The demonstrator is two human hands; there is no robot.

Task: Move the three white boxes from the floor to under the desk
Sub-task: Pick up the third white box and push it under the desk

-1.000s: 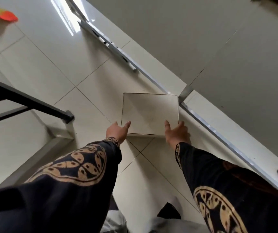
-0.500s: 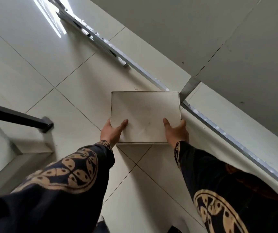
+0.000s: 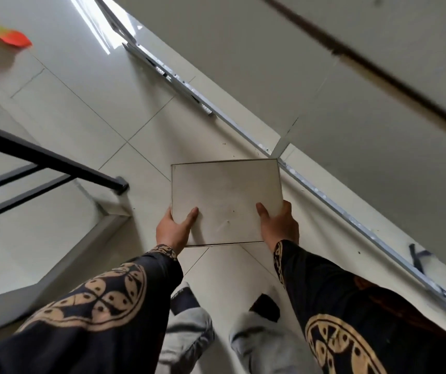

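One flat white box (image 3: 226,195) is held level above the tiled floor, in the middle of the view. My left hand (image 3: 174,229) grips its near left corner, thumb on top. My right hand (image 3: 278,225) grips the near right corner the same way. Both arms wear dark sleeves with a gold pattern. The white desk (image 3: 27,238) with its black metal frame (image 3: 54,160) stands at the left. No other white box is in view.
A white wall with a metal floor rail (image 3: 324,195) runs diagonally along the right. My legs and feet (image 3: 189,298) are below the box. A red and yellow object (image 3: 3,36) lies at the far upper left.
Both hands closed on the box's near corners and raised it off the floor. The view pulled back, so my legs and the desk now show.
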